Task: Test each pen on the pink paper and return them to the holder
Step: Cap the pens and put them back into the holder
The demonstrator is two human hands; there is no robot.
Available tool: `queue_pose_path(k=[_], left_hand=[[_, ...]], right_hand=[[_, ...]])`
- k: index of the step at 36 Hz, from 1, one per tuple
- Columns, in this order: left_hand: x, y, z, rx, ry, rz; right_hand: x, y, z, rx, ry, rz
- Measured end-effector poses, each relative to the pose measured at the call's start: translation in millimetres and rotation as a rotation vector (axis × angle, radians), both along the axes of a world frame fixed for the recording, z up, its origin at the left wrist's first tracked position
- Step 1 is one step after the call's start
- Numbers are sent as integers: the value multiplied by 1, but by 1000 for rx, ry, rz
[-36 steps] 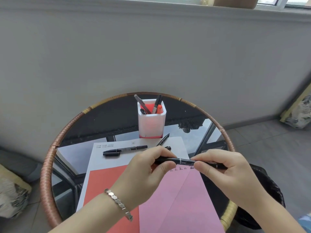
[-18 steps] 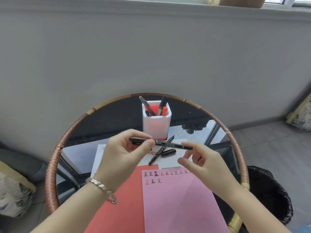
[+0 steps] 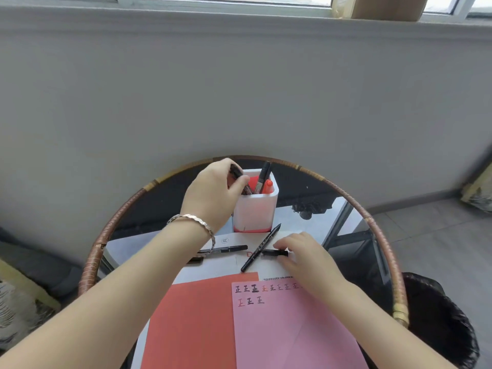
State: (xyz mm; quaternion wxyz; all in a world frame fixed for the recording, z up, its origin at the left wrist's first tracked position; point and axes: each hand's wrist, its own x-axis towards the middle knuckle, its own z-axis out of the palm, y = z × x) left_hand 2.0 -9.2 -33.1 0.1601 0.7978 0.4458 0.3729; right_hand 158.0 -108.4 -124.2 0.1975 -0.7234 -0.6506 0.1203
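Pen (image 3: pixel 237 173), dark, sits in the left hand's (image 3: pixel 213 193) curled fingers at the white holder (image 3: pixel 255 211), its lower end hidden inside. The right hand (image 3: pixel 303 255) touches a short black piece (image 3: pixel 274 253); whether its fingers pinch it is unclear. The forearm partly covers the pink paper (image 3: pixel 287 334).

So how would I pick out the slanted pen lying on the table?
Find the white holder on the round table. On the white sheet just in front of it lies a thin black pen. Unlike the other loose pen, which lies level, it runs diagonally towards the holder, with the right hand pinching a cap beside it.
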Motion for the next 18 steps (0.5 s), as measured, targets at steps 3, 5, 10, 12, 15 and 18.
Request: queue_pose_path(k=[3, 5, 10, 12, 15, 18], left_hand=[[13, 5, -2, -34, 151, 16], [17, 2, -6, 2, 186, 58], [15, -32, -37, 445, 106, -3], [15, -46, -59, 464, 171, -101], [18, -58, -84, 281, 375, -139], [26, -56, -94, 125, 528, -105]], right_hand=[[3, -4, -1, 20, 34, 2], [6, -10, 0, 54, 113, -22], [21, -30, 1, 150, 264, -110], [26, -36, 0, 167, 307, -138], [33, -45, -2, 171, 348, -175], [38, -53, -4, 179, 364, -190]])
